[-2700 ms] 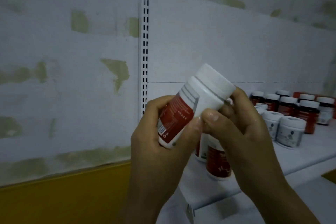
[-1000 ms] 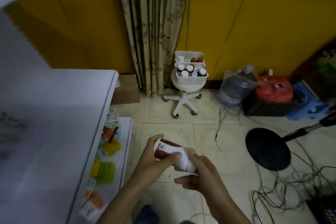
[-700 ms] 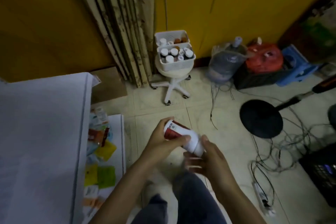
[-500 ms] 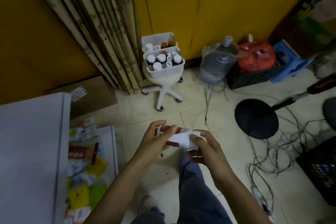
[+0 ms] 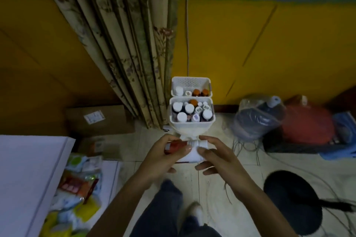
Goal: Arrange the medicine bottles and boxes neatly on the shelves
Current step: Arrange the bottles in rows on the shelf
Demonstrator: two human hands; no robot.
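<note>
Near the basket (image 5: 191, 126): bottle (image 5: 192, 155) lay sideways, held between both hands.
Label: red, writing too blurred to read.
Left hand (image 5: 165, 158): fingers curled round labelled end.
Right hand (image 5: 217, 158): fingers gripped white cap end.

One wide-angle view is given, taken from a head-worn camera and pitched steeply forward and down. The left hand (image 5: 163, 157) and right hand (image 5: 217, 158), with the white red-labelled medicine bottle (image 5: 192, 155) gripped between them, are caught nearest the lens at frame centre. The pale tiled floor (image 5: 194, 179) is looked upon from above. The white perforated plastic basket (image 5: 191, 124) is seen just beyond at 12 o'clock, the floral beige curtain (image 5: 131, 44) farther off. The flat white shelf top (image 5: 28, 169) is cut off at 8 o'clock.
</note>
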